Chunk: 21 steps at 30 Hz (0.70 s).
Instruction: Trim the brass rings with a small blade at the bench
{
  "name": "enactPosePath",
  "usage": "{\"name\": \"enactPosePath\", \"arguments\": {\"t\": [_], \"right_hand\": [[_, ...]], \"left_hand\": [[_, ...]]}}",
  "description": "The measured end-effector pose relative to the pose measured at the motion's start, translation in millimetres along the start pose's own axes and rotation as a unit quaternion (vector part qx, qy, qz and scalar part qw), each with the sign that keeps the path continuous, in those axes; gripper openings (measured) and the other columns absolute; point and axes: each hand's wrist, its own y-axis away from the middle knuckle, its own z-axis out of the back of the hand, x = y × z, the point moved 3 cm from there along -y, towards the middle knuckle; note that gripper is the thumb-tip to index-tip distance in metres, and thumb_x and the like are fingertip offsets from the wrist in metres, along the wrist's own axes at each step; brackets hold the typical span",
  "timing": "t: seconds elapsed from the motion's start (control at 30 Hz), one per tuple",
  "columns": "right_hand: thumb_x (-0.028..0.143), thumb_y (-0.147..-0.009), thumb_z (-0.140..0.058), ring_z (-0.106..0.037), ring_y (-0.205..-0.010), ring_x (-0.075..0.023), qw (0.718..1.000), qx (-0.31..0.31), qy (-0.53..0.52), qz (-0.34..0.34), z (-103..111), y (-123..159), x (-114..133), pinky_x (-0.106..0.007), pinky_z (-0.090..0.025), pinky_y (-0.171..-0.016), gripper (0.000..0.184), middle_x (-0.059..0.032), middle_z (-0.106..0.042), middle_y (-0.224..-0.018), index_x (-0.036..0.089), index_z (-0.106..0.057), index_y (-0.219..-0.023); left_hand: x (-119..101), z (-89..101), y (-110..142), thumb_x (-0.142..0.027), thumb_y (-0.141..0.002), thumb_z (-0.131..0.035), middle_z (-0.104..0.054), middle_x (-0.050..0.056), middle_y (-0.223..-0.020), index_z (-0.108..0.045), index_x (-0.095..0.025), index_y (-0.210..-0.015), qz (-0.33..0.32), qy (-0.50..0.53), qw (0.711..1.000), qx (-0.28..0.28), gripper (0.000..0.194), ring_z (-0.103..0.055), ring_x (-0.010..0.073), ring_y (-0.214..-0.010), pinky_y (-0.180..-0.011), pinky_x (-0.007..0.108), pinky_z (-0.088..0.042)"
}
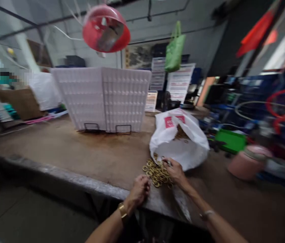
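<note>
Reaching in at the pile's far side, the right hand (176,171) has its fingers bent over the brass-coloured rings (157,175), near the mouth of the white bag (200,145); blur hides whether they grasp one. The left hand (140,190) rests at the near edge of the surface (102,152), just beside the heap, its fingers curled inward, though I cannot tell whether they are clenched on anything. The heap lies between the hands and the bag, probably so both can get at it without stretching. The bag sags with its mouth toward the person, which would let rings be drawn out easily (more of them show deeper inside, through its upper opening).

Beyond, two pale ribbed panels (79,98) (127,98) stand on dark wire stands (91,124) (123,126), presumably to keep them upright. Off to the right are a shallow green tray (230,140), with no contents I can make out, and a pink tub (246,165), whose inside is hidden.
</note>
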Motion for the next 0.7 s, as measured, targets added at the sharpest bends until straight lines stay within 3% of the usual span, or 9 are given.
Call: {"name": "enactPosePath", "arguments": {"t": [0.1,0.23,0.47,0.7], "right_hand": [[0.031,-0.076,-0.043,-0.057,-0.068,-0.0148,0.999,-0.028,-0.036,-0.014,-3,6,3,-0.025,-0.044,-0.067,0.023,-0.0038,-0.065,-0.073,0.016,-0.061,-0.078],[0.03,-0.076,-0.044,-0.056,-0.068,-0.0137,0.997,-0.018,-0.081,-0.007,-8,20,9,-0.023,-0.043,-0.066,0.022,-0.003,-0.063,-0.072,0.016,-0.06,-0.078],[0.028,-0.078,-0.046,-0.056,-0.07,-0.0134,0.99,-0.009,-0.138,-0.004,-13,36,9,-0.023,-0.043,-0.068,0.018,-0.0018,-0.063,-0.073,0.017,-0.06,-0.079],[0.037,-0.08,-0.045,-0.05,-0.062,-0.012,0.983,0.001,-0.172,-0.068,-21,41,3,-0.021,-0.039,-0.058,0.025,-0.0003,-0.058,-0.069,0.017,-0.06,-0.079]], "left_hand": [[-7,-3.2,0,-0.043,-0.059,-0.067,-0.046,-0.009,-0.054,-0.045,-0.019,-0.079,-0.029,-0.027,0.999,0.005,0.038,-0.036,0.0027,-0.04,-0.035,0.013,-0.02],[-15,-14.3,1,-0.047,-0.063,-0.063,-0.046,-0.009,-0.054,-0.046,-0.019,-0.084,-0.068,-0.052,0.996,0.004,0.039,-0.035,0.0022,-0.039,-0.034,0.012,-0.02],[-8,-34.1,-10,-0.048,-0.069,-0.059,-0.046,-0.008,-0.05,-0.051,-0.016,-0.084,-0.101,-0.128,0.986,0.034,0.036,-0.035,0.0036,-0.037,-0.034,0.015,-0.023],[0,-26.0,-17,-0.043,-0.07,-0.058,-0.046,-0.008,-0.052,-0.054,-0.016,-0.075,-0.133,-0.172,0.976,-0.011,0.028,-0.038,0.0043,-0.043,-0.044,0.017,-0.032]]}}
